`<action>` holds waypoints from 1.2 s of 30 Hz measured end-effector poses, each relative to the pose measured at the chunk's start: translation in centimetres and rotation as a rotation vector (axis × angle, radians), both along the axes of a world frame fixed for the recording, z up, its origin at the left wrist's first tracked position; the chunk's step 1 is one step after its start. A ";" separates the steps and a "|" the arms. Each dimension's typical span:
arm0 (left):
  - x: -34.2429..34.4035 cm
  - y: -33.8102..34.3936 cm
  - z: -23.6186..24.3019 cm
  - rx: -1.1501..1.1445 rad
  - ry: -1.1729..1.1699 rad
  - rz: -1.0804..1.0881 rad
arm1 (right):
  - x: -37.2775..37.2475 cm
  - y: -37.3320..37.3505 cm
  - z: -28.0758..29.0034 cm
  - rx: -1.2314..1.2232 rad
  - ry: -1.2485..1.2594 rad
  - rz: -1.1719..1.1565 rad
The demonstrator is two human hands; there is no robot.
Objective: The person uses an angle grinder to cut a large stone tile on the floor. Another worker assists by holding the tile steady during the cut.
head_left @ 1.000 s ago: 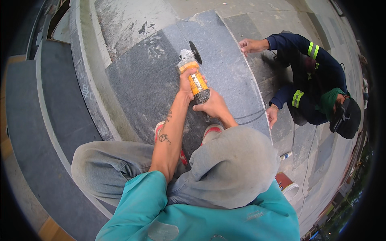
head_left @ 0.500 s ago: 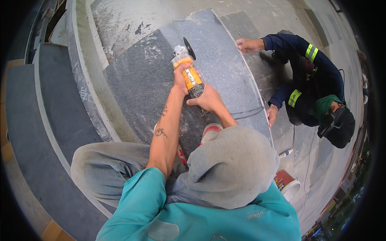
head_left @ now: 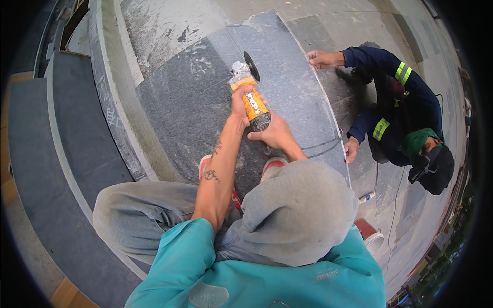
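A yellow and black angle grinder (head_left: 254,106) is held in both my hands over a dark grey stone slab (head_left: 192,97). My left hand (head_left: 240,105) wraps round its yellow body close behind the metal head. At the black rear end, my right hand (head_left: 276,132) grips the handle. The dark cutting disc (head_left: 251,65) stands on edge at the far end, by a thin line (head_left: 231,37) on the slab; whether it touches the stone I cannot tell. Its black cord (head_left: 322,148) trails off to the right across the slab.
At the right a crouching co-worker (head_left: 398,97) in dark sleeves with reflective bands has both hands at the slab's right edge. A bucket (head_left: 372,237) and a small white tube (head_left: 366,197) stand or lie near my right knee. Dark stone steps (head_left: 84,118) run along the left.
The grinder and both my hands have shifted a little to the right and toward me. The co-worker's hands remain at the slab's edge.
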State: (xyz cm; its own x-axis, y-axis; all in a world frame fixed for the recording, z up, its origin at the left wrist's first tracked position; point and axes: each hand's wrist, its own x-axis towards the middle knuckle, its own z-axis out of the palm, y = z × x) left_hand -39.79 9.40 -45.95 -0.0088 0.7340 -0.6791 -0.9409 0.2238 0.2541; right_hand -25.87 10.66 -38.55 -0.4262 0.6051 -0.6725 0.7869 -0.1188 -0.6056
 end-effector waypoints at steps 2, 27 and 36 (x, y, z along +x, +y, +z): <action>0.6 0.2 0.2 0.006 0.001 -0.013 | 0.4 0.2 0.2 -0.011 -0.023 -0.003; 0.1 -0.7 0.6 -0.009 0.045 0.010 | 0.2 -0.5 0.1 -0.005 0.010 0.030; -0.3 -0.4 0.5 -0.014 0.060 -0.003 | -0.3 0.0 0.4 -0.022 0.004 0.036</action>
